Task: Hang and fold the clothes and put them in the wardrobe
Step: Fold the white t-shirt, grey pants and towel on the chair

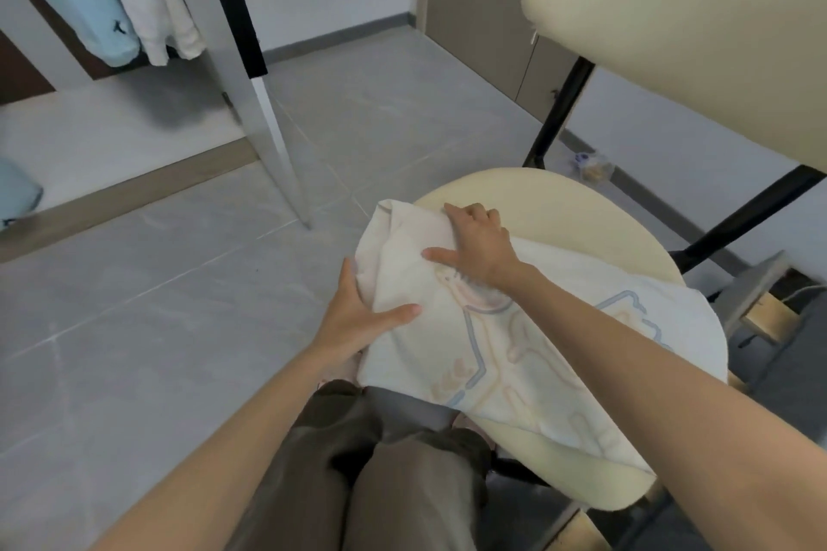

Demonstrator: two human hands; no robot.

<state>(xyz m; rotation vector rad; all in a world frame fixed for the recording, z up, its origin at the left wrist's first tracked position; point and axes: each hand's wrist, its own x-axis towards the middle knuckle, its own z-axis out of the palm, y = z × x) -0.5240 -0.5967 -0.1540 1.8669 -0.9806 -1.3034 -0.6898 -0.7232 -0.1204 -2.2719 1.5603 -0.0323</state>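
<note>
Two hands lie on a cream garment (514,353) spread across the padded seat of a cream chair (568,206), its near end drooping over the seat's front edge towards the person's olive-brown trousers (394,474). The left hand (358,318) grasps the cloth at its left edge, thumb laid flat on top and fingers tucked out of sight beneath the fold. The right hand (481,246) sits palm down on the far part of the cloth, thumb stretched out to the left and fingers bent at the upper edge of the fold; whether it clutches the fabric or only presses it cannot be told. The garment bears a pale outline print in blue and peach, and no lettering in it can be made out. The chair's backrest (671,36) rises at upper right on black struts. At upper left stands the wardrobe (134,134), open, with a light blue garment (89,4) and a white garment (152,4) hanging side by side inside, and another pale blue piece (18,192) lying on its floor at the left border. Its door (264,112), edged with a black strip, juts out over the grey tiled floor (134,327). A small clear container (590,166) sits by the far wall behind the chair, its contents too small to read.
</note>
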